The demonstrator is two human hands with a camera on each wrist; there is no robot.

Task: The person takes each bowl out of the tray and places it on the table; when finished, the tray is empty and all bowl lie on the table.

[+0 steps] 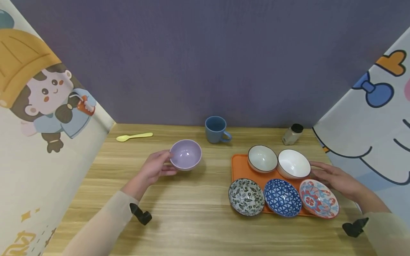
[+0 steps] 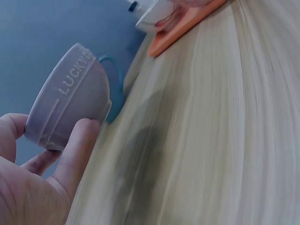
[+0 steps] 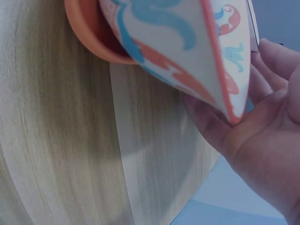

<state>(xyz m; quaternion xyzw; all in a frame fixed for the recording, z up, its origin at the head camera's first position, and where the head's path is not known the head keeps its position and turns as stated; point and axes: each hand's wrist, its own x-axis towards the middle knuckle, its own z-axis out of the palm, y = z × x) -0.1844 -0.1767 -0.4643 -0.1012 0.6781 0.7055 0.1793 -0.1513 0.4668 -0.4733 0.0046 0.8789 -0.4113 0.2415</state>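
Observation:
My left hand (image 1: 157, 167) grips a lilac bowl (image 1: 185, 154) by its left side, thumb at the rim and fingers beneath. Raised letters on the lilac bowl (image 2: 70, 93) show in the left wrist view, where it is clear of the table. At the right, my right hand (image 1: 336, 179) lies beside a white bowl (image 1: 293, 163) and a red-and-blue patterned bowl (image 1: 319, 199), fingers extended. In the right wrist view, the patterned bowl (image 3: 173, 47) partly hides those fingers; exact contact cannot be told.
An orange tray (image 1: 238, 167) bears the white and patterned bowls, a pale grey bowl (image 1: 262, 159), a leaf-print bowl (image 1: 246, 197) and a blue triangle-print bowl (image 1: 282, 197). Behind stand a blue mug (image 1: 215, 131) and a black-capped jar (image 1: 292, 135). A yellow spoon (image 1: 134, 136) lies back left.

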